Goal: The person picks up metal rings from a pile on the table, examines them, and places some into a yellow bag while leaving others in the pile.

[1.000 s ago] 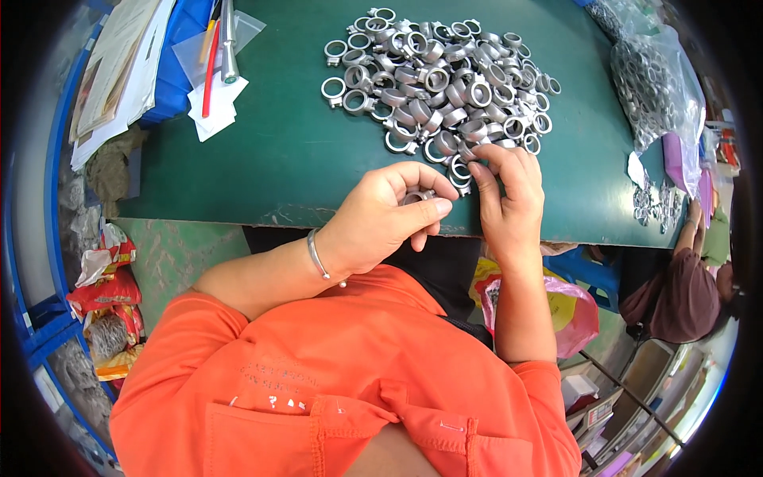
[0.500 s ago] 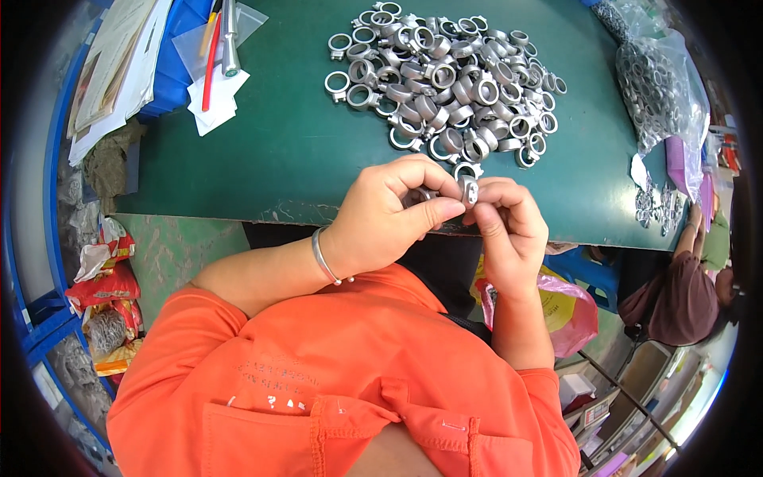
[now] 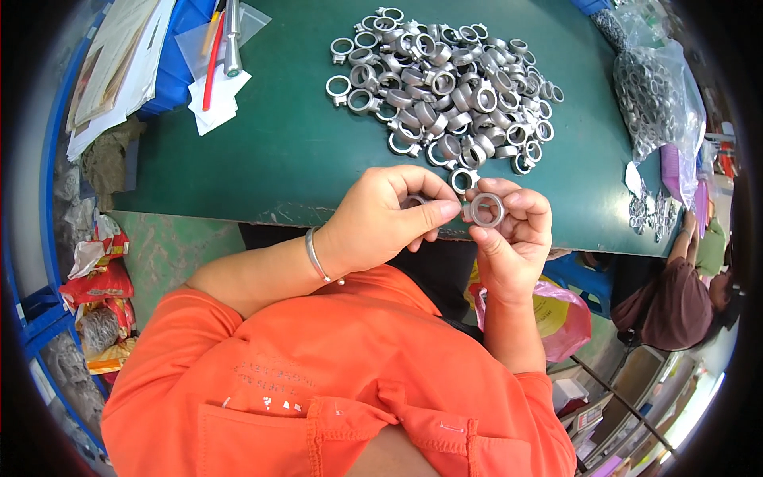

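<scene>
Between the thumb and fingers of my right hand [image 3: 515,226] is a grey metal ring [image 3: 487,210], its round opening facing up at me. My left hand [image 3: 397,211] is closed, the thumb tip pressed to the index finger close to that ring. Another metal ring [image 3: 413,201] shows partly inside my left fingers; the rest of it is hidden. Just beyond my hands, a loose ring [image 3: 462,181] lies on the green table at the near edge of a large heap of similar metal rings [image 3: 445,87], many with a small lug on the side.
Papers [image 3: 119,71], a blue bin [image 3: 171,79], a red pen [image 3: 212,75] and a metal tool [image 3: 232,40] are at the far left. A clear bag of metal parts [image 3: 656,91] stands at the right, with small parts [image 3: 652,213] below it. Another person [image 3: 668,310] sits at right.
My right hand has turned the ring from edge-on to face-on and moved it slightly right, away from my left fingertips. The left hand is nearly still.
</scene>
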The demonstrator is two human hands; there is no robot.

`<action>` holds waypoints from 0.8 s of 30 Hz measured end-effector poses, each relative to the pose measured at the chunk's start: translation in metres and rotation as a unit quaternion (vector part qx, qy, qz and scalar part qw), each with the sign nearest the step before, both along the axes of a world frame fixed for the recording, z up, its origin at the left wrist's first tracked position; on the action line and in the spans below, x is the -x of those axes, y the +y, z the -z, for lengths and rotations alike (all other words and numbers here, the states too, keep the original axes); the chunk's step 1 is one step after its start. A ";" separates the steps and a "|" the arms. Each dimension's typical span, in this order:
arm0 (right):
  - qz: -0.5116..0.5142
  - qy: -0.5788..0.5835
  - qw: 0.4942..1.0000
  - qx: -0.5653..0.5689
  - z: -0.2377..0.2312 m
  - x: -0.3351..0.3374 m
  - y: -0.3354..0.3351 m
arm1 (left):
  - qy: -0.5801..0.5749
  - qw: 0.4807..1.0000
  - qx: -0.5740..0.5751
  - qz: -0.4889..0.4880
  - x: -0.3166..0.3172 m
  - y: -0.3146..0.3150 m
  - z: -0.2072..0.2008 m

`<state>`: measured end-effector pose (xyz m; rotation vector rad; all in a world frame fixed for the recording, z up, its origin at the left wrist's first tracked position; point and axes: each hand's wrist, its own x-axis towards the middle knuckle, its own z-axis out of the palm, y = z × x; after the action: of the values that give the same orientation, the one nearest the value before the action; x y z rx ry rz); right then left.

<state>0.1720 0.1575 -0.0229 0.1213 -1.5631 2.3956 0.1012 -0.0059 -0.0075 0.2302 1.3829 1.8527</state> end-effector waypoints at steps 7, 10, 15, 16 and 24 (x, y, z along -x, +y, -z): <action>0.021 0.135 0.929 -0.344 -0.019 0.004 0.003 | -0.331 0.931 -0.138 0.061 0.006 0.000 0.002; 0.193 0.093 0.886 -0.411 -0.011 0.019 0.008 | -0.328 0.930 -0.147 0.078 0.008 -0.002 0.010; 0.197 -0.042 0.818 -0.539 -0.002 0.043 0.019 | -0.237 0.966 -0.101 0.027 0.004 0.000 0.004; 0.171 -0.058 0.836 -0.518 -0.005 0.043 0.020 | -0.219 0.971 -0.095 0.016 0.004 -0.001 0.004; 0.061 0.040 0.916 -0.396 -0.008 0.020 0.018 | -0.138 0.986 -0.086 -0.040 0.003 0.006 0.007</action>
<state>0.1518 0.1756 -0.0146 0.2639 -2.3126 1.5081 0.0985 0.0000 -0.0144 0.0017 1.0586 1.9870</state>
